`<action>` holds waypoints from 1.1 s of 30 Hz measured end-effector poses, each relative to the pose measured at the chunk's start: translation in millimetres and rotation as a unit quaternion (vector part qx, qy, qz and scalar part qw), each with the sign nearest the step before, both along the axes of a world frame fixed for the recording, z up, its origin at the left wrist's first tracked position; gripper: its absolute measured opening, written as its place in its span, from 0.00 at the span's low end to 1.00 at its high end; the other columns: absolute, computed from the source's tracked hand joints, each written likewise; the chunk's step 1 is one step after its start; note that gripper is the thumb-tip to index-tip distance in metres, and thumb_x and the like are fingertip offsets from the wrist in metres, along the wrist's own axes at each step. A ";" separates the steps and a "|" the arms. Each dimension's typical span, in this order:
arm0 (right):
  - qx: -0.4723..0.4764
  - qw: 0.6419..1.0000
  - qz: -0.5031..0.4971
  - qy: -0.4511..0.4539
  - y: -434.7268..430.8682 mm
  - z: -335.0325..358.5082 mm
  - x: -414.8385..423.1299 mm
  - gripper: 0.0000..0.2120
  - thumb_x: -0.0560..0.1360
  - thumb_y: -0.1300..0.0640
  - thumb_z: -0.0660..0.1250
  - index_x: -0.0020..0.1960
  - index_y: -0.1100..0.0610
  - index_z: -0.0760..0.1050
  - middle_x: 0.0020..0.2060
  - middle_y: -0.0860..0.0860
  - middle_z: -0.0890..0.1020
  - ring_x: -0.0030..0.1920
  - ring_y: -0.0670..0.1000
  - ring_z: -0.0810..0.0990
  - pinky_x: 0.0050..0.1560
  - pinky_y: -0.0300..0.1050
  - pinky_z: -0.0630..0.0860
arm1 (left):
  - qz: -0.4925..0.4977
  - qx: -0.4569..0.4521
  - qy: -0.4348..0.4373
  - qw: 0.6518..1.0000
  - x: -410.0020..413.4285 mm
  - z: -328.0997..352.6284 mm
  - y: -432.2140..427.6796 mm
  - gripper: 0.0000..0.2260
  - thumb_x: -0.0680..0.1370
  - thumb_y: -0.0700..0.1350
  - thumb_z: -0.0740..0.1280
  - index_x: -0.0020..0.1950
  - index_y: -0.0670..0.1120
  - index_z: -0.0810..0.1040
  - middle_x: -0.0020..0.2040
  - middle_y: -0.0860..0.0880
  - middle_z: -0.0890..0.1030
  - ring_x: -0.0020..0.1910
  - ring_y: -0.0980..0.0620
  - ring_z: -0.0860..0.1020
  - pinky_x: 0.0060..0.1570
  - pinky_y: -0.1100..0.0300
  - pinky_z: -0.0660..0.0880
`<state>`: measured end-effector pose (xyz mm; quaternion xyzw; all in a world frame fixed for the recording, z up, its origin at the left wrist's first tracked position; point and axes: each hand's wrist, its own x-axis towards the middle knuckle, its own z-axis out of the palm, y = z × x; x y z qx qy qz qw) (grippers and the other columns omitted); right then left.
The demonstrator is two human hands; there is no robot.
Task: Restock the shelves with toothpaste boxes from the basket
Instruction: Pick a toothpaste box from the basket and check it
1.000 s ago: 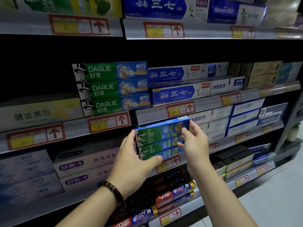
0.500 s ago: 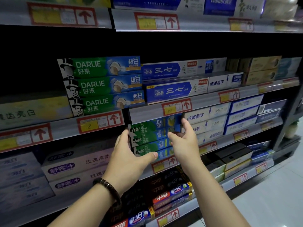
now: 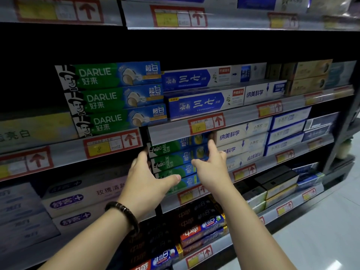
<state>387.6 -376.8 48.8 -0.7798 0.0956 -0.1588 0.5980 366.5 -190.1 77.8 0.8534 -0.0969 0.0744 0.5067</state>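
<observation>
- Darlie boxes (image 3: 175, 158): stacked on the shelf between both hands, tucked under the price rail (image 3: 169, 133).
- Left hand (image 3: 148, 182): fingers spread, touching the stack's left end.
- Right hand (image 3: 212, 168): fingers straight, pressing the right end.
- Progress: this batch is apparently seated; the basket is out of view, so the remainder is unknown.

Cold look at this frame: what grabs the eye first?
Dead centre, the left hand and right hand press on a stack of green-blue Darlie boxes tucked under a shelf's price rail. Up left, three face-out Darlie boxes sit above a red-arrow price tag.
</observation>
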 end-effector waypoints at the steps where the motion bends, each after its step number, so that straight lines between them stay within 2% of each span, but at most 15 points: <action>1: 0.001 1.000 0.003 0.007 0.9 0.2 -0.8 0.38 0.84 0.57 0.66 0.86 0.45 0.49 0.71 0.50 0.59 0.48 0.45 0.72 0.52 0.45 0.67 | 0.001 0.005 0.002 1.000 0.7 0.1 0.3 0.50 0.70 0.56 0.82 0.83 0.51 0.57 0.81 0.53 0.64 0.78 0.50 0.64 0.76 0.48 0.66; 3: 0.004 1.000 0.007 0.014 3.3 -0.1 -1.1 0.39 0.84 0.57 0.66 0.86 0.45 0.48 0.74 0.51 0.58 0.48 0.47 0.71 0.51 0.44 0.68 | 0.005 0.009 0.002 1.000 1.8 0.9 0.8 0.50 0.70 0.56 0.81 0.83 0.51 0.56 0.82 0.52 0.63 0.79 0.49 0.64 0.76 0.46 0.67; 5: 0.007 1.000 0.007 0.014 5.4 -0.7 -0.8 0.39 0.83 0.56 0.67 0.86 0.44 0.48 0.74 0.50 0.58 0.47 0.47 0.71 0.40 0.38 0.68 | 0.007 0.009 0.003 1.000 2.2 1.5 0.7 0.50 0.70 0.56 0.81 0.84 0.51 0.56 0.82 0.52 0.62 0.79 0.49 0.64 0.76 0.45 0.67; 7: 0.010 1.000 0.004 0.011 5.8 0.1 0.7 0.40 0.83 0.54 0.69 0.86 0.44 0.48 0.74 0.50 0.60 0.49 0.46 0.72 0.35 0.35 0.67 | 0.009 0.013 0.003 1.000 1.5 2.5 0.4 0.49 0.71 0.56 0.81 0.84 0.52 0.55 0.83 0.52 0.61 0.80 0.49 0.63 0.76 0.47 0.66; 11: 0.010 1.000 0.004 0.005 6.2 2.5 3.6 0.40 0.83 0.53 0.69 0.86 0.45 0.49 0.72 0.51 0.61 0.53 0.49 0.74 0.37 0.33 0.65 | 0.009 0.023 0.011 1.000 0.7 3.0 0.8 0.50 0.71 0.56 0.81 0.84 0.51 0.55 0.83 0.51 0.60 0.80 0.49 0.62 0.75 0.51 0.64; 14: 0.000 1.000 0.001 0.007 8.1 1.0 3.5 0.39 0.83 0.53 0.69 0.86 0.46 0.50 0.71 0.51 0.62 0.49 0.47 0.73 0.36 0.32 0.64 | 0.002 0.027 0.022 0.999 0.7 2.3 0.3 0.50 0.71 0.56 0.80 0.84 0.50 0.53 0.83 0.51 0.59 0.81 0.49 0.61 0.75 0.52 0.63; 18: -0.003 1.000 -0.007 0.005 8.8 -2.2 2.5 0.40 0.83 0.54 0.69 0.86 0.45 0.49 0.72 0.50 0.61 0.54 0.50 0.70 0.36 0.33 0.65 | 0.002 0.023 0.026 0.999 -0.1 1.7 -1.5 0.53 0.71 0.56 0.80 0.85 0.50 0.49 0.84 0.51 0.56 0.82 0.49 0.58 0.76 0.51 0.62; 20: 0.006 1.000 -0.014 -0.004 8.6 -3.7 2.5 0.40 0.83 0.54 0.70 0.86 0.44 0.50 0.72 0.50 0.62 0.57 0.50 0.72 0.41 0.35 0.68 | 0.004 0.019 0.024 1.000 0.2 0.9 -1.2 0.53 0.71 0.56 0.81 0.85 0.50 0.50 0.84 0.52 0.57 0.82 0.50 0.59 0.76 0.51 0.62; 22: 0.014 1.000 -0.017 -0.010 9.0 -5.5 1.8 0.40 0.82 0.54 0.70 0.86 0.44 0.50 0.72 0.49 0.62 0.61 0.51 0.72 0.51 0.41 0.68 | 0.005 0.014 0.017 1.000 0.6 0.3 -0.3 0.52 0.71 0.55 0.81 0.85 0.52 0.52 0.84 0.53 0.58 0.81 0.51 0.60 0.76 0.51 0.63; 25: 0.010 1.000 -0.012 -0.010 9.3 -7.7 1.2 0.40 0.82 0.54 0.70 0.86 0.43 0.51 0.72 0.47 0.62 0.63 0.50 0.70 0.53 0.41 0.69 | 0.001 0.005 0.016 1.000 2.1 0.5 1.4 0.50 0.70 0.55 0.81 0.84 0.54 0.54 0.83 0.55 0.61 0.80 0.52 0.61 0.76 0.51 0.64; 28: -0.008 1.000 -0.013 -0.002 10.7 -8.7 3.0 0.38 0.82 0.53 0.70 0.85 0.45 0.55 0.74 0.50 0.63 0.69 0.54 0.72 0.60 0.45 0.68 | 0.000 0.007 0.025 1.000 3.2 -0.7 2.3 0.51 0.70 0.55 0.81 0.84 0.53 0.54 0.83 0.54 0.61 0.80 0.52 0.62 0.76 0.50 0.64; 33: -0.019 1.000 -0.024 -0.006 16.8 -12.9 1.9 0.37 0.81 0.55 0.70 0.85 0.46 0.57 0.74 0.51 0.64 0.72 0.55 0.70 0.68 0.48 0.69 | 0.007 0.010 0.020 1.000 3.1 -0.5 0.0 0.49 0.71 0.56 0.81 0.84 0.51 0.56 0.83 0.53 0.61 0.80 0.50 0.62 0.76 0.50 0.64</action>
